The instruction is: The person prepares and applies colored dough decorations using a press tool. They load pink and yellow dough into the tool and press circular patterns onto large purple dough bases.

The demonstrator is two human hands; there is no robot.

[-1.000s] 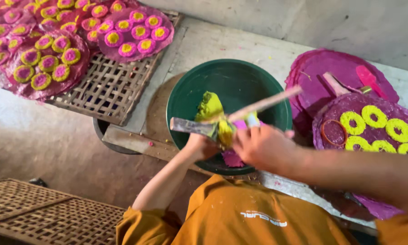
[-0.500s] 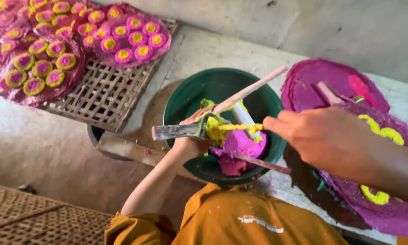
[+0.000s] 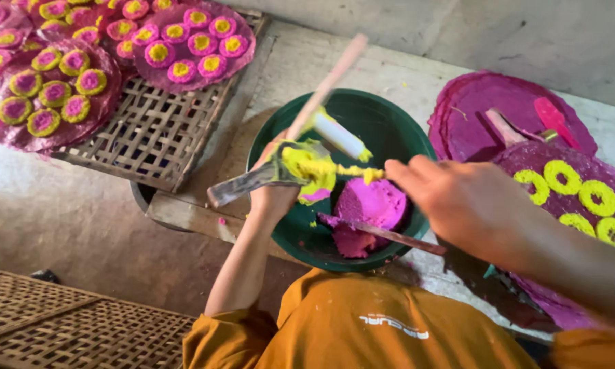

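- Head view: the left hand (image 3: 275,195) grips a flat scraper (image 3: 249,182) loaded with yellow paste (image 3: 307,167) over the green bowl (image 3: 270,147); its fingers are wrapped tight round the handle.
- Right hand (image 3: 458,205) has drawn back toward the right since half a second ago, pulling a thin yellow-coated stick (image 3: 352,171) off the paste; its fingers are pressed together on the stick's end.
- A pale rod (image 3: 328,82) now stands steeper across the bowl.
- Pink paste (image 3: 372,205) sits in the bowl bottom, a wooden stick (image 3: 389,236) lying in it.
- By my judgement, yellow is being loaded for more rings like those on the pink sheet (image 3: 574,160) on the desk (image 3: 403,65).
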